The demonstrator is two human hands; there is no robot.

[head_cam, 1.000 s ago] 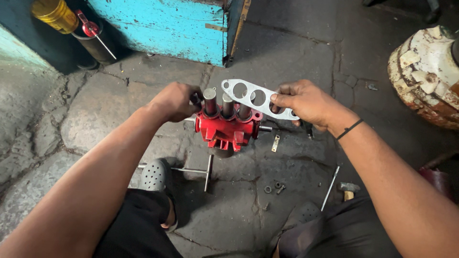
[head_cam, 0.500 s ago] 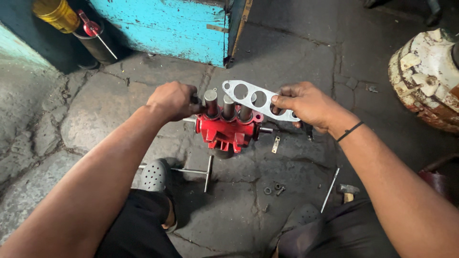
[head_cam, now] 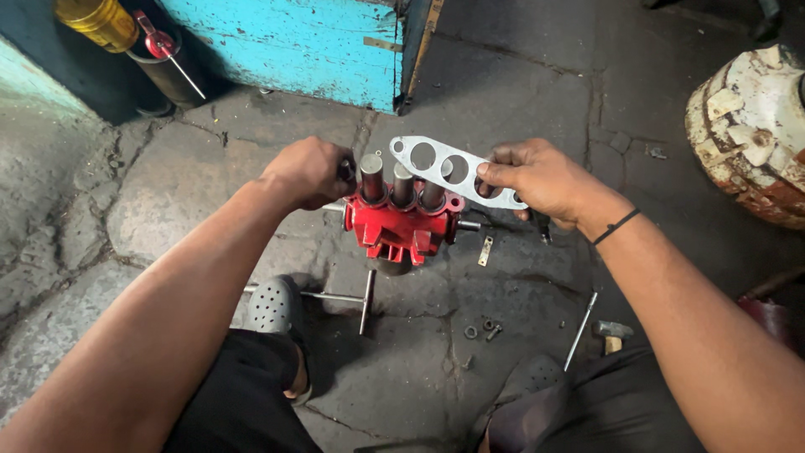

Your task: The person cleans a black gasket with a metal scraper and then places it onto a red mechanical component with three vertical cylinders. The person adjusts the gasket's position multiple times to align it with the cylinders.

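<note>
Barely shifted since a moment ago: right hand (head_cam: 541,180) pinches the holed metal plate (head_cam: 449,170) above the red pump block (head_cam: 401,225); left hand (head_cam: 309,172), fist closed, steadies its left side. Lining holes over cylinders looks next.

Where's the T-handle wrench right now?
The T-handle wrench lies on the cracked stone floor in the head view, just below the red valve block and beside the grey perforated shoe, left of the loose nuts.

We saw a red metal block (head_cam: 401,228) standing on the cracked floor, 3 grey cylinders upright in its top. A flat grey plate (head_cam: 444,168) with round holes hung tilted just above them.
</note>
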